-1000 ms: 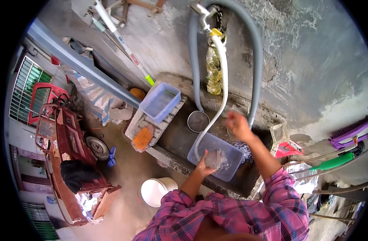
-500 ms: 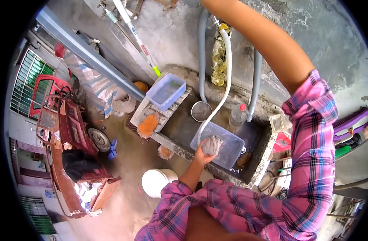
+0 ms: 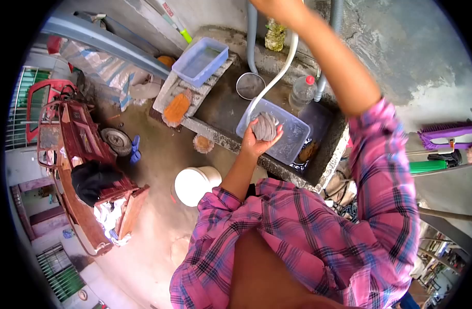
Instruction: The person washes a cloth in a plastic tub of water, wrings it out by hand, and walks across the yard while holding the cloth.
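A bunched grey cloth (image 3: 266, 127) rests in my left hand (image 3: 257, 143), whose fingers curl round it from below. It is above a blue plastic basin (image 3: 291, 139) that stands in the stone sink (image 3: 205, 127). A white hose (image 3: 280, 74) runs down into the basin. My right hand (image 3: 277, 7) is stretched up to the top edge of the frame, where its fingers are blurred and cut off. The tap is out of view above.
A bottle with a red cap (image 3: 302, 91) and a round metal bowl (image 3: 250, 86) are in the sink. Left of them are another blue basin (image 3: 200, 61) and an orange brush (image 3: 177, 107). A white bucket (image 3: 197, 185) stands on the floor near a red vehicle (image 3: 86, 149).
My right arm has gone from above the sink up towards the tap area. My left hand still holds the cloth over the basin. The view has tilted down, and the tap has left it.
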A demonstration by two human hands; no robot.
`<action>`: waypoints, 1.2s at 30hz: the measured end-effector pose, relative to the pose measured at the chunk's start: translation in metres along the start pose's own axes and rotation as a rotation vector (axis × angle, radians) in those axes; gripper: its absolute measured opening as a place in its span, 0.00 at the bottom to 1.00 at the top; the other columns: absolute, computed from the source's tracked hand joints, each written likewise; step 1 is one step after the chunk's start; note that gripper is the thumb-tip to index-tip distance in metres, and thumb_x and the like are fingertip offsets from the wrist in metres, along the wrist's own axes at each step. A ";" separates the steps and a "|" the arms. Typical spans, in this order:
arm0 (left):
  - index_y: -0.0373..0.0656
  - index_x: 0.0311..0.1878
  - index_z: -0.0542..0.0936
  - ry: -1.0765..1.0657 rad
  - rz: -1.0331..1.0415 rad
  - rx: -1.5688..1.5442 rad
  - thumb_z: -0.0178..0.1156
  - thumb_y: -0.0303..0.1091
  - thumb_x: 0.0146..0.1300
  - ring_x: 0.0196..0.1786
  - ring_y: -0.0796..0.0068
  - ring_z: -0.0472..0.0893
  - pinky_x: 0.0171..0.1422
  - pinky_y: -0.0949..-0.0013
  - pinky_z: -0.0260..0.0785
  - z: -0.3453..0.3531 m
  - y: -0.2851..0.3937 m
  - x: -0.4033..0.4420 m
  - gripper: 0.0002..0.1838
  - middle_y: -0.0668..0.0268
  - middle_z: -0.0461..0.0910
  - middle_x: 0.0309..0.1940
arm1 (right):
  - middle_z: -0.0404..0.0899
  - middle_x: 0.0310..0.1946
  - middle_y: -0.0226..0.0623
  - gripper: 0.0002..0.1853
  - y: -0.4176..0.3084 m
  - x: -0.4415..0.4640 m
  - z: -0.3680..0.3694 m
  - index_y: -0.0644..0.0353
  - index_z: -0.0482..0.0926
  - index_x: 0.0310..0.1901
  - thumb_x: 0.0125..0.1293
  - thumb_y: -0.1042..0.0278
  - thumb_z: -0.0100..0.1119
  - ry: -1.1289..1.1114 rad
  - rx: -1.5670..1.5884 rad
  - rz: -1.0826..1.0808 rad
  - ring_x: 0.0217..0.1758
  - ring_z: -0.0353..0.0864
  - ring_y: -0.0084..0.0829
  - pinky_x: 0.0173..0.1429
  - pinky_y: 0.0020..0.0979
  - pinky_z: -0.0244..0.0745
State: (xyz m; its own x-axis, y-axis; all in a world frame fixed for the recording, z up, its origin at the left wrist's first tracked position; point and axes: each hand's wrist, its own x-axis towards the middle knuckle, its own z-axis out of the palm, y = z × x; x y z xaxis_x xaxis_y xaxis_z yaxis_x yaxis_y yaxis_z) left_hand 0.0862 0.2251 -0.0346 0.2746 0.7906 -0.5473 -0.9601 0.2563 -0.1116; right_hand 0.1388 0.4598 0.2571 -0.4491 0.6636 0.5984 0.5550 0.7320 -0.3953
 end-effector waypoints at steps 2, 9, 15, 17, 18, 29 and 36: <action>0.44 0.54 0.71 -0.082 -0.108 -0.208 0.57 0.42 0.53 0.52 0.61 0.69 0.53 0.59 0.66 -0.002 0.005 0.002 0.24 0.58 0.69 0.53 | 0.70 0.54 0.54 0.39 0.063 -0.095 0.074 0.69 0.69 0.55 0.54 0.37 0.55 -0.156 0.378 0.246 0.57 0.70 0.47 0.59 0.40 0.64; 0.44 0.59 0.66 -0.281 -0.169 -0.229 0.56 0.43 0.55 0.51 0.61 0.71 0.48 0.65 0.69 0.012 -0.023 0.003 0.28 0.53 0.65 0.58 | 0.62 0.61 0.47 0.43 0.094 -0.347 0.185 0.55 0.61 0.62 0.55 0.27 0.43 -0.451 2.175 1.313 0.62 0.62 0.47 0.63 0.52 0.58; 0.44 0.58 0.67 -0.208 -0.295 -0.153 0.56 0.46 0.57 0.52 0.60 0.70 0.48 0.62 0.69 0.000 -0.034 0.005 0.27 0.56 0.67 0.55 | 0.70 0.51 0.45 0.31 0.085 -0.328 0.153 0.51 0.67 0.54 0.57 0.35 0.50 -0.293 2.313 1.033 0.57 0.68 0.48 0.59 0.54 0.63; 0.42 0.57 0.67 -0.181 -0.269 0.118 0.58 0.43 0.57 0.44 0.63 0.74 0.44 0.64 0.70 -0.007 -0.029 0.008 0.26 0.57 0.72 0.50 | 0.72 0.48 0.42 0.25 0.125 -0.354 0.179 0.51 0.70 0.48 0.57 0.42 0.56 -0.397 2.185 1.052 0.53 0.70 0.45 0.56 0.52 0.67; 0.41 0.56 0.68 -0.190 -0.253 0.327 0.59 0.41 0.56 0.41 0.65 0.74 0.43 0.64 0.70 -0.014 -0.023 0.014 0.26 0.58 0.73 0.48 | 0.75 0.38 0.37 0.14 0.122 -0.338 0.166 0.52 0.70 0.39 0.57 0.58 0.63 -0.469 2.057 1.131 0.44 0.75 0.36 0.47 0.41 0.74; 0.35 0.56 0.61 0.438 0.283 2.273 0.65 0.36 0.45 0.44 0.52 0.77 0.47 0.58 0.70 -0.038 -0.027 0.043 0.35 0.50 0.76 0.41 | 0.74 0.27 0.31 0.06 0.115 -0.358 0.211 0.58 0.73 0.35 0.56 0.72 0.59 -0.665 0.733 1.053 0.30 0.73 0.24 0.33 0.27 0.71; 0.37 0.60 0.59 -0.029 0.550 2.030 0.67 0.41 0.45 0.52 0.53 0.73 0.55 0.58 0.66 -0.059 -0.015 0.030 0.41 0.47 0.71 0.50 | 0.77 0.32 0.36 0.08 0.106 -0.363 0.166 0.60 0.75 0.37 0.59 0.66 0.58 -0.624 1.602 1.636 0.36 0.77 0.31 0.43 0.34 0.75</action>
State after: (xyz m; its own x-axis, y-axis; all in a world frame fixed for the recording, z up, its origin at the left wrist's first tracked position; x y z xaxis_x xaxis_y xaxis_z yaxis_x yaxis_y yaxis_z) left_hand 0.1061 0.2117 -0.0980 0.0698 0.9796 -0.1883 0.4632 0.1354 0.8759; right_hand 0.2442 0.3220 -0.1173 -0.6206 0.3221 -0.7149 -0.0916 -0.9353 -0.3419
